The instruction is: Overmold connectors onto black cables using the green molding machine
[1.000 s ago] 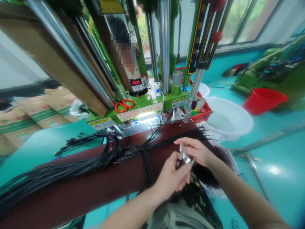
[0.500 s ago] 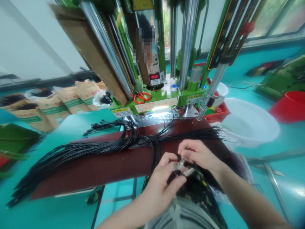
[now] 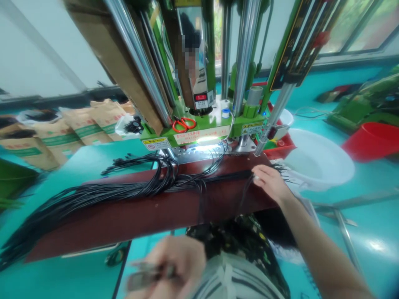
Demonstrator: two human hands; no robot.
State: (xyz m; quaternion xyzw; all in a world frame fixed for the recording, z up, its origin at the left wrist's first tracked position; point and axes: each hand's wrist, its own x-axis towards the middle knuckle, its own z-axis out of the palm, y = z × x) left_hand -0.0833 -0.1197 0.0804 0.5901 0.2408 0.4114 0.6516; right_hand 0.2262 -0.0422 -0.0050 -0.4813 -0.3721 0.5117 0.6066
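Long black cables (image 3: 124,191) lie in a bundle across the dark red board (image 3: 131,220), with some looping up toward the machine's lit base. My right hand (image 3: 269,180) is at the right end of the bundle, its fingers closed around black cable; one or more strands hang from them over the board. Low in the picture, my left hand (image 3: 174,265) is blurred by motion. It is closed on a grey metal piece (image 3: 140,276), whose exact shape is smeared.
A green press (image 3: 215,126) with steel columns stands behind the board, orange-handled scissors (image 3: 183,124) on its ledge. Paper sacks (image 3: 59,135) line the left. At right are a white tub (image 3: 327,166), a red bucket (image 3: 364,141) and a metal frame.
My hands have parted. My left hand has moved down and left with the metal piece, while my right hand has gone up and right to the cables. The view has shifted slightly.
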